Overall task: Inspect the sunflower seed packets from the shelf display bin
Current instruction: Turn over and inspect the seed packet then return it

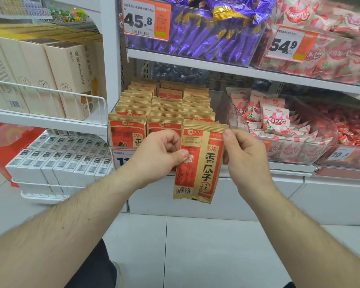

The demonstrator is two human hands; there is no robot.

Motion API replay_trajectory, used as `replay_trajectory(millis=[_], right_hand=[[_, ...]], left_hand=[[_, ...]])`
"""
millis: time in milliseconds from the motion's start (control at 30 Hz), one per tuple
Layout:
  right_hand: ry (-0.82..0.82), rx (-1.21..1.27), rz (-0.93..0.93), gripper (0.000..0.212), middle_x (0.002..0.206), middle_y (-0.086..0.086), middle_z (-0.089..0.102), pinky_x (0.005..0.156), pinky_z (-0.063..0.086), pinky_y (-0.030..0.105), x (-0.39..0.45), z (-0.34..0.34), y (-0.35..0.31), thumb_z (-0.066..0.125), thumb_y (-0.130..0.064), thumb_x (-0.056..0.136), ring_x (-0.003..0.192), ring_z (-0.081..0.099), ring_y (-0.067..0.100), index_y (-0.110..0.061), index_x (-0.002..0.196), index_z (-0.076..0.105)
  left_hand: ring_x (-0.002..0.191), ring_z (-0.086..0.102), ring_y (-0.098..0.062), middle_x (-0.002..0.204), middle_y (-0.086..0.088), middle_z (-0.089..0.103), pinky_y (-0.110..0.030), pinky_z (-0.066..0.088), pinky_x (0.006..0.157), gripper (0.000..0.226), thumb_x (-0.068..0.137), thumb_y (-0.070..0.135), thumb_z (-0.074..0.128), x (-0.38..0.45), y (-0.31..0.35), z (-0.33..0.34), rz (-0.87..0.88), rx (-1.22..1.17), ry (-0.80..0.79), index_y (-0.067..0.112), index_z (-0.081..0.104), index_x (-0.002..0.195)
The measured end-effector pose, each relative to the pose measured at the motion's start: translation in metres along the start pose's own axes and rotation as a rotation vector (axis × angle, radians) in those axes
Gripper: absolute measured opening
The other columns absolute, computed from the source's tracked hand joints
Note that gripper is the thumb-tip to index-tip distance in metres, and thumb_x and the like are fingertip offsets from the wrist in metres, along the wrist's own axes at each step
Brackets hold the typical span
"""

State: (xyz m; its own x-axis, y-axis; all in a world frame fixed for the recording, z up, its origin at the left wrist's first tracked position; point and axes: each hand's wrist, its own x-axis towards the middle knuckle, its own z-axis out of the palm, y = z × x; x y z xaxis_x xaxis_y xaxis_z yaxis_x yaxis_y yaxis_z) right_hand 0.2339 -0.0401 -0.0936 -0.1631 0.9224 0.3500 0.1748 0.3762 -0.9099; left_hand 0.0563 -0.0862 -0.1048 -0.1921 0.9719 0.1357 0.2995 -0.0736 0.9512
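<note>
A tan and red sunflower seed packet (197, 163) hangs upright in front of the shelf, back side toward me with a barcode at its lower left. My left hand (156, 154) pinches its left edge between thumb and curled fingers. My right hand (243, 154) pinches its right edge near the top corner. Behind it, several rows of the same packets stand in a clear display bin (220, 104) on the middle shelf.
Right of the bin, a clear tub (299, 150) holds white and red candy pouches. Purple wrapped sweets (195, 34) fill the bin above. Cream boxes (67, 80) and white barcode boxes (60, 159) sit behind wire rails at left. White floor tiles lie below.
</note>
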Motion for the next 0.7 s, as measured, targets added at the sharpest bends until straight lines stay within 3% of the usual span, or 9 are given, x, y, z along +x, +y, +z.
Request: replay_trajectory(millis=[133,467,567,700], right_hand=[[-0.010,-0.001,0.025,0.025,0.074,-0.004,0.071,0.059,0.056,0.024,0.000,0.000,0.001,0.050,-0.022,0.102,0.065,0.066,0.006,-0.016,0.084,0.066],[0.012,-0.041,0.024,0.023,0.074,-0.004,0.073,0.056,0.055,0.021,0.006,0.005,0.000,0.054,-0.023,0.100,0.064,0.068,0.004,-0.013,0.084,0.068],[0.031,-0.062,0.012,0.023,0.076,-0.003,0.074,0.061,0.059,0.026,0.013,0.010,-0.001,0.055,-0.025,0.099,0.068,0.070,0.007,-0.016,0.084,0.069],[0.044,-0.079,0.019,0.022,0.076,-0.005,0.074,0.061,0.059,0.030,0.026,0.017,-0.006,0.055,-0.028,0.099,0.070,0.071,0.008,-0.021,0.084,0.068]], left_hand=[[0.087,0.071,-0.036,0.080,-0.015,0.073,-0.056,0.057,0.082,0.020,0.088,0.003,0.068,0.000,-0.001,0.000,-0.011,-0.021,-0.009,0.011,0.056,0.075],[0.084,0.068,-0.042,0.087,-0.034,0.064,-0.055,0.058,0.078,0.021,0.090,0.004,0.066,-0.001,0.002,-0.003,-0.032,-0.094,0.031,0.011,0.053,0.074],[0.085,0.072,-0.036,0.083,-0.024,0.070,-0.048,0.060,0.075,0.020,0.090,0.006,0.067,0.002,0.003,-0.005,-0.040,-0.124,0.071,0.011,0.055,0.075],[0.084,0.072,-0.034,0.087,-0.019,0.073,-0.051,0.059,0.077,0.013,0.089,0.009,0.068,0.010,0.008,-0.009,-0.072,-0.166,0.110,0.010,0.059,0.081]])
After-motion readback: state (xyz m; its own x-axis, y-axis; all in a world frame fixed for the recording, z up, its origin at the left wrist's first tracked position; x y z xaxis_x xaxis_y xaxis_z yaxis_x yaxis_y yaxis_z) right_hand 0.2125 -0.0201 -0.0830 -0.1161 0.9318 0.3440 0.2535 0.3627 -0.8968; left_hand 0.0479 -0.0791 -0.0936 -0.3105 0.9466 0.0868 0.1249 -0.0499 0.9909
